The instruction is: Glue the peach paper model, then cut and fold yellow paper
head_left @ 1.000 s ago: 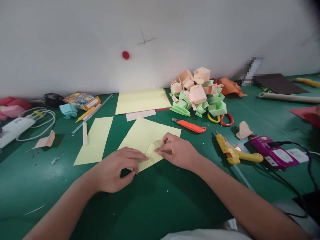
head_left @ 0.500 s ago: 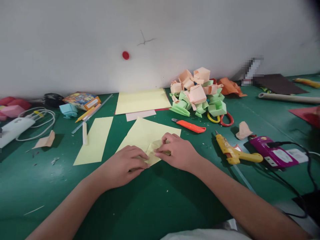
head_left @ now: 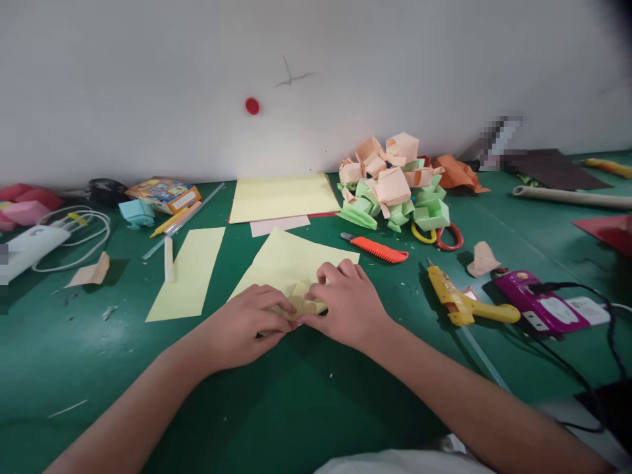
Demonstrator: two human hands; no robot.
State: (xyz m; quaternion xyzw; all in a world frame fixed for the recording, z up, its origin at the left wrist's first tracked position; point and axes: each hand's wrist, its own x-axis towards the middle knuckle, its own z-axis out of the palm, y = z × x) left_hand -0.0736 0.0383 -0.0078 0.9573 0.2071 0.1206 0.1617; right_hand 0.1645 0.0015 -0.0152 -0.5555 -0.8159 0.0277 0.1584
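Note:
A pale yellow sheet of paper (head_left: 281, 260) lies on the green table in front of me, its near corner folded up toward the middle. My left hand (head_left: 254, 322) has its fingers closed on the near left edge beside the fold. At the near right edge, my right hand (head_left: 343, 303) pinches the folded part, thumb underneath and fingers bent above. The two thumbs almost meet at the near end of the paper. Parts of the fold are hidden beneath my fingers. To the left lies a yellow paper strip (head_left: 197, 283) with a white stick (head_left: 168, 260) across its edge.
An orange cutter knife (head_left: 378, 250), scissors (head_left: 449, 237) and a pile of folded paper pieces (head_left: 392, 187) lie behind my right hand. Further right are a yellow glue gun (head_left: 461, 303) and a purple power strip (head_left: 543, 303) with cables. A yellow paper stack (head_left: 284, 197) rests by the wall.
My right hand has shifted slightly toward me and left, its thumb now at the near edge of the fold. The near corner is folded further up. My left hand stays nearly in place.

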